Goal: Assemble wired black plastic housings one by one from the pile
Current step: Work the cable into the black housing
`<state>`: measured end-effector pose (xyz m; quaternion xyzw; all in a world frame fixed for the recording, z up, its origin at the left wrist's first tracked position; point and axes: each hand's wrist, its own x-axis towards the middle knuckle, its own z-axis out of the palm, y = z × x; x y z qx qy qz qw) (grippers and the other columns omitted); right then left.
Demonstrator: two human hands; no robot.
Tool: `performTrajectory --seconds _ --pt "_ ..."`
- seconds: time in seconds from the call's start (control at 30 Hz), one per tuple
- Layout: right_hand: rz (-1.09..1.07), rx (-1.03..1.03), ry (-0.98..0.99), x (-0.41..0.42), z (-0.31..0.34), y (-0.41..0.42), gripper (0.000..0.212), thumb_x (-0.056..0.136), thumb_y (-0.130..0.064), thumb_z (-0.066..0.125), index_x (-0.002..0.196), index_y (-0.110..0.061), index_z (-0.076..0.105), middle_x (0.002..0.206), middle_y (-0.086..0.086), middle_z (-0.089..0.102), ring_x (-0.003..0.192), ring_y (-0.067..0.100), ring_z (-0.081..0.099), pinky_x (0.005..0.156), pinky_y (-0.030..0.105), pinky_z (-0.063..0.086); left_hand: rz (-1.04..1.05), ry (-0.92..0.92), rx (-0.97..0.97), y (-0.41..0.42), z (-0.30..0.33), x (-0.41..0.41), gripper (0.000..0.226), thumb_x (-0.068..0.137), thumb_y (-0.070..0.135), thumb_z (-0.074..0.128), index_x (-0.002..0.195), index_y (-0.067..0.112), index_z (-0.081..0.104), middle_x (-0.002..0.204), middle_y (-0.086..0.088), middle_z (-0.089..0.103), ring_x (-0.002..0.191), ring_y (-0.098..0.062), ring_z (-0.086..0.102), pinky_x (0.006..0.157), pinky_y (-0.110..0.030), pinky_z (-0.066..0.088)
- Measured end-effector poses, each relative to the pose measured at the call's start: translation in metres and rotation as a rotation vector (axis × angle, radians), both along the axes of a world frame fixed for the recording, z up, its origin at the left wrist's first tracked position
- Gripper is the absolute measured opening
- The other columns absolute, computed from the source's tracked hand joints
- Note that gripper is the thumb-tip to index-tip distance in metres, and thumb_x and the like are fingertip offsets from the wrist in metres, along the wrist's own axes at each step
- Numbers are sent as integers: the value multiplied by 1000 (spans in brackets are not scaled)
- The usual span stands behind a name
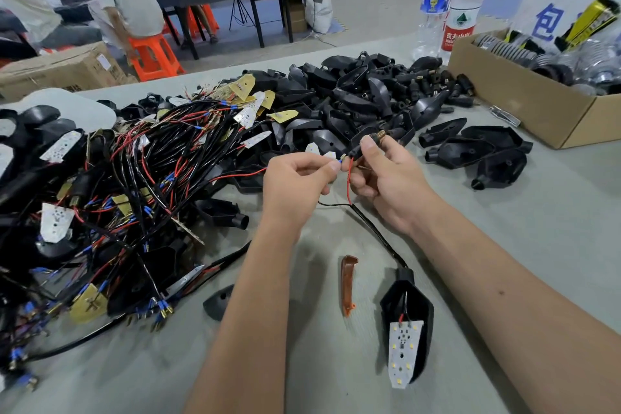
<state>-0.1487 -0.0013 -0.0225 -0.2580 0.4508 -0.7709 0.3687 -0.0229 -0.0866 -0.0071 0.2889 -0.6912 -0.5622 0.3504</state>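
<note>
A worker's left hand point(295, 178) pinches a blue-tipped wire end while the right hand point(386, 175) grips a small black connector stem point(364, 144), threaded end pointing up-right; the wired black housing point(408, 299) lies lengthwise toward the worker, on a grey workshop table point(537, 212) beside the parts pile point(353, 101)

Two bottles point(450, 3), one cardboard box point(524, 101), one amber lens point(348, 284), perhaps fifty housings point(369, 101).

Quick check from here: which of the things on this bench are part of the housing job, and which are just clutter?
In the job:
left hand, pinching wire end
right hand, gripping black stem piece
wired housing
parts pile

Lying about:
water bottles
cardboard box
amber lens
</note>
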Motion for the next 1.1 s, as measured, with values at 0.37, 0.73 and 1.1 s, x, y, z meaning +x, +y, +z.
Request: performTrajectory --seconds 0.37,0.73,1.1 --pt "33 63 120 1 -3 0 21 110 -30 49 92 -20 45 71 12 39 46 12 33 43 19 27 -28 -80 -183 0 0 -1 12 87 6 76 78 14 80 63 10 65 58 -8 53 65 -29 43" --pt "-16 66 239 3 -2 -1 21 108 -27 53 107 -6 52 65 0 47 49 12 40 41 18 27 46 -117 -248 4 -1 -5 19 88 10 76 73 21 77 61 14 67 54 -5 59 59 -19 45" --pt "-36 9 15 -2 1 5 18 107 -22 55 97 -9 62 62 -2 49 48 9 39 40 18 28 123 114 275 37 0 -28 21 97 7 69 76 10 73 57 3 61 51 -3 52 51 -16 43"
